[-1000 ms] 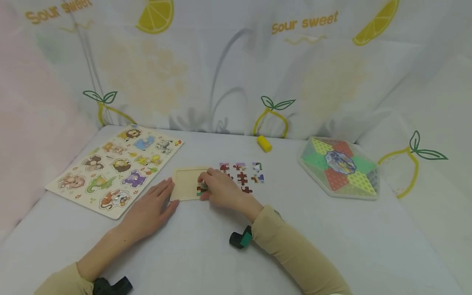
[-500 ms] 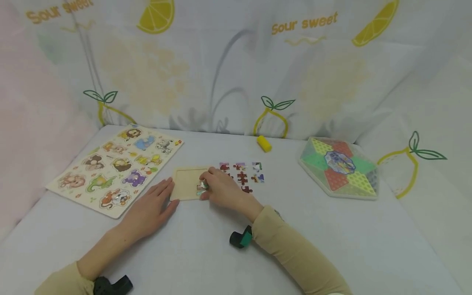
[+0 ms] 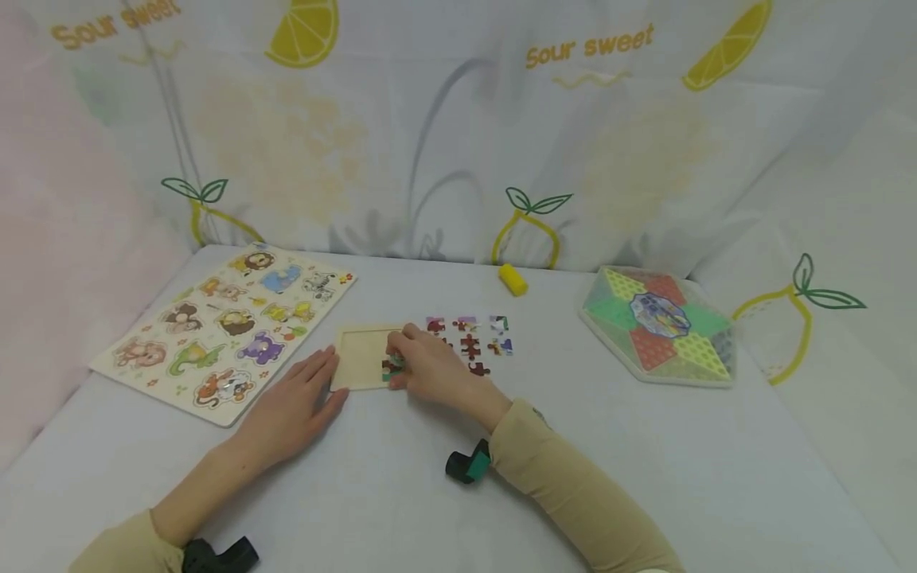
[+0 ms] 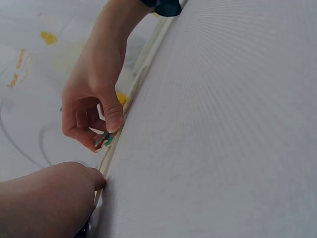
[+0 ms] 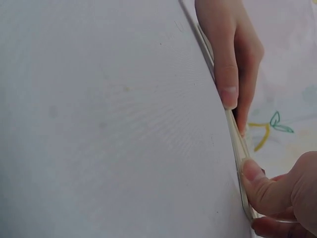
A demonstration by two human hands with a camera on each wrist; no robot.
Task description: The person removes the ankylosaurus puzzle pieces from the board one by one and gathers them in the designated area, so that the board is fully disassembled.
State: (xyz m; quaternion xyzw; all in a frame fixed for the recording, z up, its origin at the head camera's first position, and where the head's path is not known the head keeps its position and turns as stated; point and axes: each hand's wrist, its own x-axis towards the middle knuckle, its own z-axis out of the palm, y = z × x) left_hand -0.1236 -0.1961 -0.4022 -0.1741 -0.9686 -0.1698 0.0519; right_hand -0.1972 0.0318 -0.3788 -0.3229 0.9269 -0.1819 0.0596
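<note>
In the head view a small pale wooden puzzle tray (image 3: 360, 356) lies on the white table. My left hand (image 3: 295, 407) rests along the tray's left edge with its fingers straight. At the tray's right side my right hand (image 3: 435, 370) pinches a small jigsaw piece, partly covered by the fingers. The left wrist view shows this jigsaw piece (image 4: 107, 139), green, red and white, between thumb and fingertips. In the right wrist view the left thumb and right thumb lie along the tray's near edge. Several loose jigsaw pieces (image 3: 470, 345) lie just right of the tray, some hidden behind the right hand.
An animal puzzle board (image 3: 236, 322) lies at the left, beside the left hand. A yellow cylinder (image 3: 513, 279) stands farther back. On the right lies a hexagonal board-game box (image 3: 659, 326) with coloured triangles. A printed curtain (image 3: 401, 119) closes off the back.
The jigsaw piece under the right fingertips has tilted, catching the light, then turned darker again. The right hand has shifted only slightly; the left hand and tray have stayed put.
</note>
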